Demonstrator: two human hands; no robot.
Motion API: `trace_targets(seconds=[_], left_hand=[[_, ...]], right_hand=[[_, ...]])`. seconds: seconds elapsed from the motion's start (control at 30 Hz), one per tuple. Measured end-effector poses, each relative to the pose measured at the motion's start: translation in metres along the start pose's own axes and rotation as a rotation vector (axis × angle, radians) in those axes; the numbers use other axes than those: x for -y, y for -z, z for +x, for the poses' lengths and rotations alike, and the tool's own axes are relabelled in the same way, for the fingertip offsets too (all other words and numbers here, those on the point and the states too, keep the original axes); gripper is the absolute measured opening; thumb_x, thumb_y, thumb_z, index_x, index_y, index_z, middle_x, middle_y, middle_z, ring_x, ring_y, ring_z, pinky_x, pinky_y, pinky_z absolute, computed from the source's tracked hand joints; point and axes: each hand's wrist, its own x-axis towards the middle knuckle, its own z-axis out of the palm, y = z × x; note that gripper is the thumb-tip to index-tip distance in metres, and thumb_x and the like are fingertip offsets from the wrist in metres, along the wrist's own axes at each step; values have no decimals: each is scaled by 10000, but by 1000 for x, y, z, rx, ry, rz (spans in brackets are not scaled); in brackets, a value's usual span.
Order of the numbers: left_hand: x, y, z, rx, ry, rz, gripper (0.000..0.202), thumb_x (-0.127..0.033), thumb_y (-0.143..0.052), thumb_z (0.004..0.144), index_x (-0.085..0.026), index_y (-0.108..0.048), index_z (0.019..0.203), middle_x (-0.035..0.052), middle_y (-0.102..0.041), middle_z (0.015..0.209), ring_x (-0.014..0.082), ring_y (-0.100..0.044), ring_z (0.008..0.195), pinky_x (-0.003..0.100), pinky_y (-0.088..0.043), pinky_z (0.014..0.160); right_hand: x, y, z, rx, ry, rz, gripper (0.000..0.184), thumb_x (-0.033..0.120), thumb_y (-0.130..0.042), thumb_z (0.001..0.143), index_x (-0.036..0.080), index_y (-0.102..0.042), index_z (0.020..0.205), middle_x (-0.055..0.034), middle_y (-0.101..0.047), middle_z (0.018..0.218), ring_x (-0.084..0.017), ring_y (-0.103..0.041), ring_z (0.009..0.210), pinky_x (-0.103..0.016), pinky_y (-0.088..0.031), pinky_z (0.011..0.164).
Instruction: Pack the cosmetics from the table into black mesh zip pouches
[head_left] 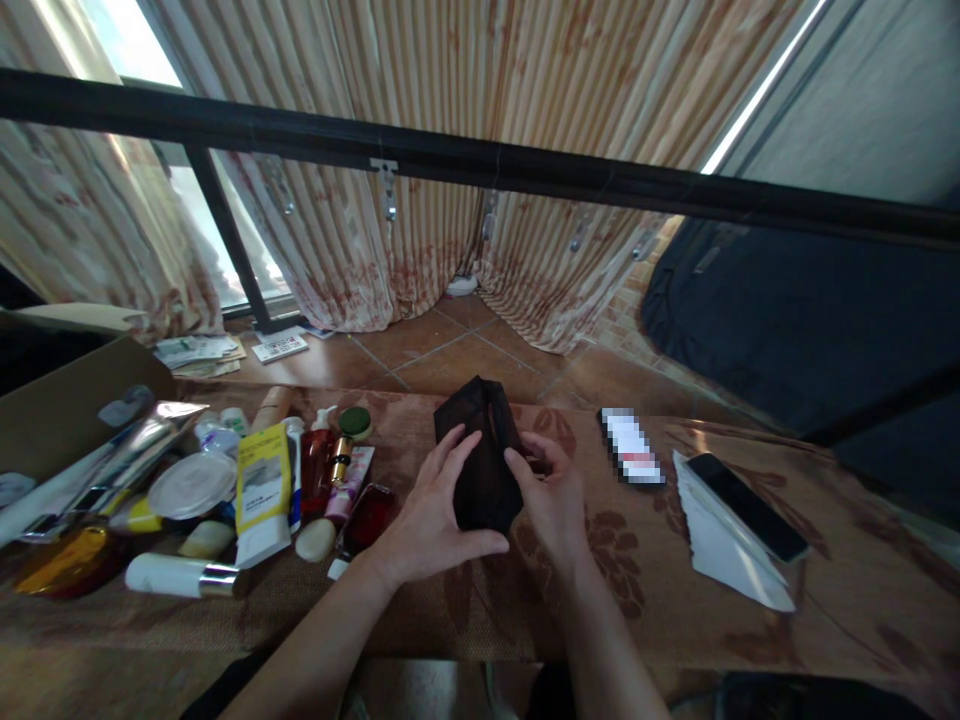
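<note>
Two hands at mid-bench (862, 610), the left hand (427, 520) holding the black pouch (487, 490) with fingers spread, the right hand (553, 495) pinching its right side, seemingly working that edge, which calls next for steady left support.

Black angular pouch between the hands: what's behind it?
Behind the black angular pouch, brown patterned cloth and reddish-brown tiled floor show past its edges. Whatever its body covers can't be seen.
</note>
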Motion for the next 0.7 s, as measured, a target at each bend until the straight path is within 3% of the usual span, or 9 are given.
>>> trace_targets(seconds=[0.13,0.23,0.33,0.53,0.7], left_hand=[[6,-7,-1,20,48,68,1116,-307,-829,589,-278,-192,1504,141,-200,1566,358,-236,1430,562,-283,1132],[15,-11,-2,2,75,92,940,-263,-724,707,-230,-215,1496,153,-319,1512,317,-339,1389,511,-325,1124],[20,-12,-2,-7,97,112,733,-215,-631,769,-197,-335,1439,143,-464,1413,285,-477,1284,457,-400,1069],[14,-6,0,47,152,112,391,-88,-525,758,-173,-639,1122,93,-675,1091,231,-632,983,357,-485,871],[15,6,4,-72,177,-14,262,-23,-485,639,-153,-668,774,12,-640,731,165,-586,732,260,-434,679]], right_hand=[[-9,1,3,-2,-7,-10,348,304,-632,733,171,-659,1053,-93,-715,1010,-210,-672,858,-350,-524,770],[-14,2,4,-27,-13,-26,377,247,-607,720,169,-639,1088,-88,-719,979,-219,-674,873,-370,-519,805],[-14,3,4,-15,-11,-45,398,224,-590,716,169,-633,1108,-87,-713,976,-215,-670,858,-362,-519,795],[-13,4,3,-54,5,-160,395,313,-614,731,173,-662,1097,-99,-672,982,-194,-627,775,-340,-513,710],[-19,12,11,-203,44,-38,403,409,-667,711,171,-683,1036,-111,-622,1086,-144,-587,747,-299,-499,680]])
